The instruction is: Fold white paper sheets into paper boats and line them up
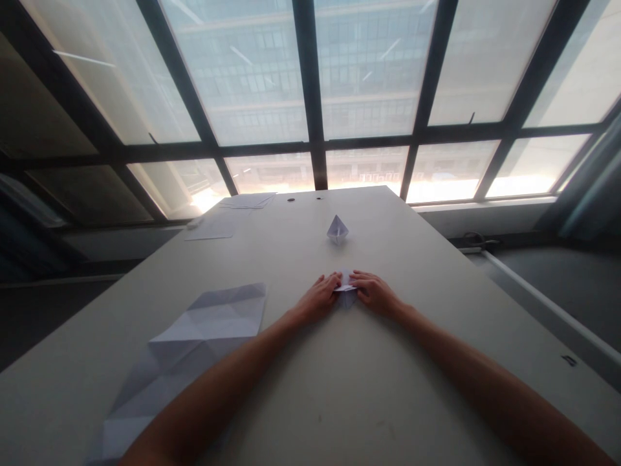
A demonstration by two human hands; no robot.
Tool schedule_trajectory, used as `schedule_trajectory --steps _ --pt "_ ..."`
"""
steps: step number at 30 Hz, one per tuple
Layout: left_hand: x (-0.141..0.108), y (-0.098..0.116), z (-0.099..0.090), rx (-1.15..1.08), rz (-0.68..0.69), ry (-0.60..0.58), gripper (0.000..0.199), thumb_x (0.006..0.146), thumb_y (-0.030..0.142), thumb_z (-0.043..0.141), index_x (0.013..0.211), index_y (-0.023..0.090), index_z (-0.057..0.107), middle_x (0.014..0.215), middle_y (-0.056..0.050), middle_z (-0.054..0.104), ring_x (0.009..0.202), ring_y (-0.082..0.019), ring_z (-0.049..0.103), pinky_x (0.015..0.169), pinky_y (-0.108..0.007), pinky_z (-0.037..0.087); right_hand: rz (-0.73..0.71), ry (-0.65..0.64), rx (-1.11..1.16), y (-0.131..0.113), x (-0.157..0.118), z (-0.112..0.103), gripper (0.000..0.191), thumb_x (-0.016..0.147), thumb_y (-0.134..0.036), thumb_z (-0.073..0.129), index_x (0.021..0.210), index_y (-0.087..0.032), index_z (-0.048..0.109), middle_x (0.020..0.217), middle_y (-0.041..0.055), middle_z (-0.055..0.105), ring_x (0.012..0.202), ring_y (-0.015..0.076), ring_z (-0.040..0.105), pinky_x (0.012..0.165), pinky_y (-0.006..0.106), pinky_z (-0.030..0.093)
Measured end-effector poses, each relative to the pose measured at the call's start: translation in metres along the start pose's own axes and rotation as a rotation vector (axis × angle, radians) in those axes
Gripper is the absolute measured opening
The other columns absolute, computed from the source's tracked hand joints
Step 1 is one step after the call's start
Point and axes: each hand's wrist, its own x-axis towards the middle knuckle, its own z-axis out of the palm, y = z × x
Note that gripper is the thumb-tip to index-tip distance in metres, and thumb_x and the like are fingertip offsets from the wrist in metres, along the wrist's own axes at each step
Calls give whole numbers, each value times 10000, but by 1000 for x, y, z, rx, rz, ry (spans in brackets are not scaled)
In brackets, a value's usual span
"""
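Observation:
A small folded white paper lies on the white table between my hands. My left hand grips its left edge, fingers bent together over it. On the opposite edge, my right hand has its fingers closed on the same paper. The fingertips hide parts of both edges. Just beyond the hands stands a small pointed paper shape, touched by neither hand.
A large creased paper sheet lies left of my left forearm, partly behind it. More sheets rest at the far left of the table. A small dark object sits near the right edge. Windows rise beyond the table.

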Motion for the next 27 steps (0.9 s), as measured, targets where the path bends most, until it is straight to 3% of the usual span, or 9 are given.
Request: schedule_trajectory --steps 4,8,15,27 --pt "2 -1 -2 -36 19 115 224 946 226 452 1096 198 616 1410 -92 512 1336 -220 439 1134 -389 334 23 61 -20 1 1 0 287 853 -96 550 1013 -223 751 1041 73 694 1036 213 592 951 343 469" --pt "2 0 -5 34 0 199 215 959 271 481 995 195 678 1100 -82 618 1065 -221 561 978 -356 446 31 67 1 1 1 -1 221 890 -128 547 950 -215 742 934 59 681 940 204 582 883 321 458" --pt "3 2 -8 88 -78 229 191 981 282 479 982 220 660 995 -54 679 946 -214 580 891 -348 432 101 89 -10 -2 4 -4 183 925 -186 535 844 -193 699 850 59 669 851 188 574 808 293 431" --pt "3 5 -12 86 -261 209 181 980 339 473 1037 208 586 844 -32 694 895 -226 628 868 -359 416 358 107 -62 -4 4 -5 227 945 -293 495 1025 -217 694 902 58 727 857 194 643 771 277 438"
